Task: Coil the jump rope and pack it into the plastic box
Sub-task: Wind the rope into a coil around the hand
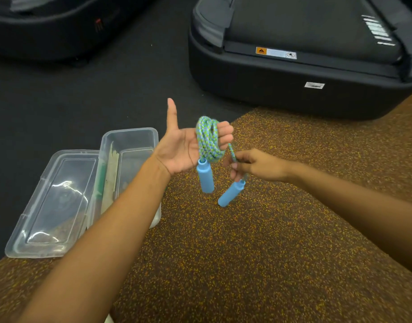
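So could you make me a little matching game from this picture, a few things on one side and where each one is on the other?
Things:
1. coiled rope
2. first blue handle
3. second blue handle
4. box lid

Places:
A. lying flat on the floor, left of the plastic box
B. hanging straight down under the left hand
C. looped around the left hand's fingers
D. dangling at a slant below the right hand

Pairs: 1-C, 2-B, 3-D, 4-A
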Available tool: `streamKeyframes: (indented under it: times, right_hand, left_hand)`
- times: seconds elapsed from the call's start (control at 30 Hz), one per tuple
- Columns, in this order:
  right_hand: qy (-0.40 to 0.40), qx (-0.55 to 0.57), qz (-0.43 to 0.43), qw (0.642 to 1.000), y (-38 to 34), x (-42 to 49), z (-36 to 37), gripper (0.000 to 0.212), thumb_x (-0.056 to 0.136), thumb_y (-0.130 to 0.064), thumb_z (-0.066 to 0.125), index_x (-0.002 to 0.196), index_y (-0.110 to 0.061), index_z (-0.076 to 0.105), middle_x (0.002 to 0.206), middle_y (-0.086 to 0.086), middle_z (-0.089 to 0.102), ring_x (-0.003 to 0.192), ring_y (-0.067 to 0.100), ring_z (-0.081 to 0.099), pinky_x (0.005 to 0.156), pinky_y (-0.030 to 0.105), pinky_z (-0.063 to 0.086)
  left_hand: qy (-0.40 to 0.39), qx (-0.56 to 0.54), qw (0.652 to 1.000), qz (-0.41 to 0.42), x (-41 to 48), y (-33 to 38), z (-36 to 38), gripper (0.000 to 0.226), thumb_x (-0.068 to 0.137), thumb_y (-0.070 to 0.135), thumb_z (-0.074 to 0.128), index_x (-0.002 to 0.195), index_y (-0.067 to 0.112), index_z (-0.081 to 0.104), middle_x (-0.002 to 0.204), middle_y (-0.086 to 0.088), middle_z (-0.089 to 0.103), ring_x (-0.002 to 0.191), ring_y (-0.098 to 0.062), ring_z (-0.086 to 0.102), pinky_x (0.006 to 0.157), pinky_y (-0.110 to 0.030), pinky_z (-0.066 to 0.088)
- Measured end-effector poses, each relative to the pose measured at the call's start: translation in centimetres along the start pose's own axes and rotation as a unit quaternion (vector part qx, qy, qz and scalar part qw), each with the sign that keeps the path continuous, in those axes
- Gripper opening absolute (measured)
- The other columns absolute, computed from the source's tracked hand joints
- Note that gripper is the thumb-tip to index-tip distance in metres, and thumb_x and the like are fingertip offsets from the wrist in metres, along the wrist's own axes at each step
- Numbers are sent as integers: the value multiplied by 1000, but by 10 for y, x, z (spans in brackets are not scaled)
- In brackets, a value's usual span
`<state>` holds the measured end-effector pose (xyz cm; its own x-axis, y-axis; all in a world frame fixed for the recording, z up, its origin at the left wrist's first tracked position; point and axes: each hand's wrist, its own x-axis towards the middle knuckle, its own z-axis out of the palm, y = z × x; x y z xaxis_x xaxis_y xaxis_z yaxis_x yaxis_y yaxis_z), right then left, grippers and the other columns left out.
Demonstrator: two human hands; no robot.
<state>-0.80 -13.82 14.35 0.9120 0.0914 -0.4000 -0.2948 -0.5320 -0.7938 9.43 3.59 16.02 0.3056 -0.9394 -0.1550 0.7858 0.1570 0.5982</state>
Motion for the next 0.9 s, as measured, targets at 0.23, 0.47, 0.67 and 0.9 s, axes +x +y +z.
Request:
streamKeyframes:
  times: [0.23, 0.47, 0.67, 0.9]
  right_hand:
    - [-40, -42, 12, 998, -1, 1, 20, 14, 94, -11, 46, 91, -3, 57, 81, 4, 65, 77, 14, 61, 88, 34, 48]
    - [2, -165, 3, 986, -20, -3, 34, 24, 92, -20, 50, 69, -12, 52, 84, 13, 72, 73, 18, 63, 70, 30, 49]
    - [72, -335, -46, 938, -37, -9, 38, 35, 87, -27, 51, 56, -18, 37, 63, 7, 53, 67, 30, 49, 60, 32, 35]
    - [74, -369, -59, 924, -47, -12, 24, 23, 82, -25, 54, 62, -20, 46, 58, -6, 38, 67, 22, 43, 62, 29, 32]
  left_hand:
    - [-19, -2, 1000, 5, 4, -2, -4, 123, 67, 89, 8, 125, -11, 50, 129, -25, 55, 121, -33, 53, 100, -40, 45]
    - [5, -13, 1000, -14, 5, -5, -6, 122, 66, 89, 14, 133, -10, 37, 136, -26, 48, 126, -34, 48, 102, -41, 42]
    - [35, 5, 999, -28, 7, -7, -15, 124, 65, 90, 14, 138, -10, 29, 141, -26, 42, 129, -34, 45, 105, -43, 38]
    - [11, 62, 994, -92, 6, -9, -20, 127, 64, 91, 13, 136, -11, 33, 136, -23, 47, 124, -31, 49, 108, -42, 36]
